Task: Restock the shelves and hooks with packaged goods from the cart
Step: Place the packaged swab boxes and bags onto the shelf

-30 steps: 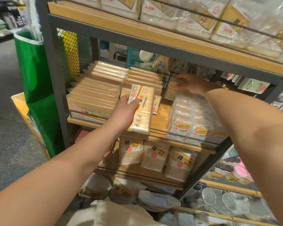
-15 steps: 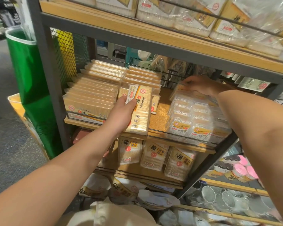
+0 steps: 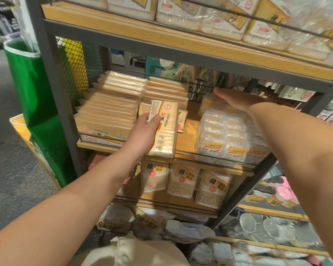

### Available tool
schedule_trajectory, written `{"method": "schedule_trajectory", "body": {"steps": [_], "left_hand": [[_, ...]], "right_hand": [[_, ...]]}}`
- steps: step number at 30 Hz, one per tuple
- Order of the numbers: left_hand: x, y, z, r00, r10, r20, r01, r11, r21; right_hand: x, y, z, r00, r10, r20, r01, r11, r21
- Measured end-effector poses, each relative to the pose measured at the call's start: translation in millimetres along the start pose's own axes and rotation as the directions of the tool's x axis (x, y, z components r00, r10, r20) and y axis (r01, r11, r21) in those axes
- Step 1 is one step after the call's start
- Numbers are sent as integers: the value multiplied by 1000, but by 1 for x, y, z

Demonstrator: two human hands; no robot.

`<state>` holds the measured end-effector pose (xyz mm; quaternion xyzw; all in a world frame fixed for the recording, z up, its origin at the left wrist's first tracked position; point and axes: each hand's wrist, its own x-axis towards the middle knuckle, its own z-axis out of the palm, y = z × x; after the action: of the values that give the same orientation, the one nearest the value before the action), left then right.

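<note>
Wooden shelf (image 3: 186, 139) bears toothpick packs (image 3: 108, 116), floss packs (image 3: 223, 135).

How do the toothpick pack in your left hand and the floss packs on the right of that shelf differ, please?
The toothpick pack is a flat tan block with an upright label strip; the floss packs are clear, with yellow-and-white labels low on their fronts. The toothpick pack is gripped by the left hand at the shelf edge; the floss packs stand in rows with the right hand flat above them. Both are plastic-wrapped.

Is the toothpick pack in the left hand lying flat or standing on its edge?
Lying flat. The toothpick pack faces up with its label readable, and the left hand grips its left side at the shelf front.
</note>
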<state>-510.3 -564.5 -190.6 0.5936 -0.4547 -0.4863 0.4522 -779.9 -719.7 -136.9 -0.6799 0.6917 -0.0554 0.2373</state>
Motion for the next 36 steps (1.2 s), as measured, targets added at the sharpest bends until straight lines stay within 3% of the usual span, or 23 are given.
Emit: {"method": "schedule_trajectory", "body": {"steps": [7, 10, 15, 29, 36], "left_hand": [[3, -3, -3, 1000, 4, 20, -5, 999, 43], [3, -4, -4, 1000, -5, 23, 4, 999, 40], [2, -2, -4, 999, 20, 35, -21, 999, 40], [1, -2, -2, 998, 42, 38, -45, 995, 94], [2, -3, -2, 999, 15, 32, -17, 997, 82]], "right_hand": [[15, -22, 5, 976, -201, 83, 214, 956, -202], [25, -23, 5, 964, -250, 90, 263, 942, -209], [22, -16, -5, 957, -259, 134, 284, 931, -228], [-4, -11, 7, 970, -234, 73, 245, 921, -302], [-22, -11, 5, 973, -224, -46, 212, 958, -191]]}}
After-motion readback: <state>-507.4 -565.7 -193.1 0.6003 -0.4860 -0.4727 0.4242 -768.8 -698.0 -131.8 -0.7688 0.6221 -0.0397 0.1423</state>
